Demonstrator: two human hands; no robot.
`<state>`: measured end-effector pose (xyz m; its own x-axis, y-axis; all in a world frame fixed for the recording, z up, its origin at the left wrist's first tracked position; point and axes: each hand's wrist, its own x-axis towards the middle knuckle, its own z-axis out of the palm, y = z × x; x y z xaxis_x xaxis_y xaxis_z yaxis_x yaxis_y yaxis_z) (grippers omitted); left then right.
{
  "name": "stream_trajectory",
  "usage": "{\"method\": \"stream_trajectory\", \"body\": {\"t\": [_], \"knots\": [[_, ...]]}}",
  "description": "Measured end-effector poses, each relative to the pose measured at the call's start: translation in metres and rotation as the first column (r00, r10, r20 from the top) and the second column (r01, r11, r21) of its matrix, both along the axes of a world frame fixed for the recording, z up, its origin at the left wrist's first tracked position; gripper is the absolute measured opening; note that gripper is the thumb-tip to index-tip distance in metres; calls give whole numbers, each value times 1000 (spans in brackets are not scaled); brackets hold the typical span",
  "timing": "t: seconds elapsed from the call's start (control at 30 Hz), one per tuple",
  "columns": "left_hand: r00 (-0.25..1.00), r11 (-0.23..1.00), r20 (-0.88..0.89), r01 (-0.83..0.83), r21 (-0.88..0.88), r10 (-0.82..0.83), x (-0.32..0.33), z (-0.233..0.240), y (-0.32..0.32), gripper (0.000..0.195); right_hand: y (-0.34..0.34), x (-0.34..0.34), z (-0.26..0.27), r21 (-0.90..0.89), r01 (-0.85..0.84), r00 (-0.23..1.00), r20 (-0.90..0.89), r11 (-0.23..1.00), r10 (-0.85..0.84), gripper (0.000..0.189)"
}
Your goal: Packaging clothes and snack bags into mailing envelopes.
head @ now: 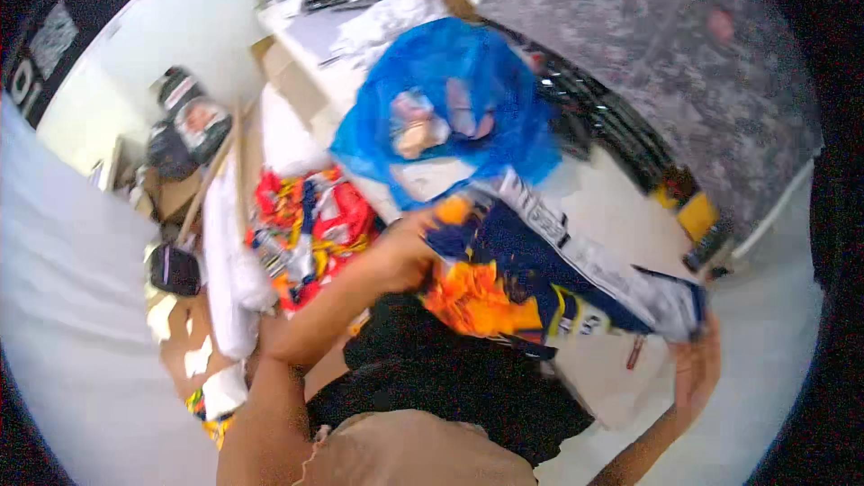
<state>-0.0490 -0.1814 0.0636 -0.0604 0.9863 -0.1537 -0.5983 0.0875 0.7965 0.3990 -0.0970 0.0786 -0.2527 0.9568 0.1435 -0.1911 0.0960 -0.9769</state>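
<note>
A printed fabric piece, navy, orange and white with lettering, is stretched out in front of my body. My left hand grips its left end, with the fingertips partly hidden by the cloth. At the lower right, my right hand pinches the other end near a dark-edged white strip. Both hands are blurred. Just beyond the cloth lies a blue plastic bag, open, with pale, crumpled contents that I cannot make out. Black cloth lies across my lap, under the printed piece.
Red and yellow printed fabric is heaped left of my left arm. White rolls and a black box-like object lie farther left. White material covers part of the table behind the bag. A grey mottled panel rises at right.
</note>
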Motion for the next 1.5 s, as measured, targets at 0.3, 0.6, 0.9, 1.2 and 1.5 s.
{"method": "stream_trajectory", "body": {"t": [0.3, 0.6, 0.9, 1.2, 1.5], "knots": [[-354, 503, -820, -658, 560, 450, -361, 27, -70, 27, 49, -60, -72, -253, -164, 984, -114, 954, 138, 38], [16, 944, -950, -113, 309, 313, -224, -127, 118, 31, 37, -73, -89, -314, -118, 977, -205, 942, 54, 34], [-363, 881, -929, -411, 235, 79, -205, -146, 191, 37, 12, -48, -94, -337, -55, 986, -168, 940, -2, 33], [129, 704, -692, -132, 698, 710, -92, 163, 158, 31, 12, -50, -119, -140, 26, 993, -111, 990, -42, 37], [970, 883, -6, 224, 413, -243, -10, 103, 165, 31, 35, -164, -74, 736, 48, 462, 583, 675, -668, 62]]}}
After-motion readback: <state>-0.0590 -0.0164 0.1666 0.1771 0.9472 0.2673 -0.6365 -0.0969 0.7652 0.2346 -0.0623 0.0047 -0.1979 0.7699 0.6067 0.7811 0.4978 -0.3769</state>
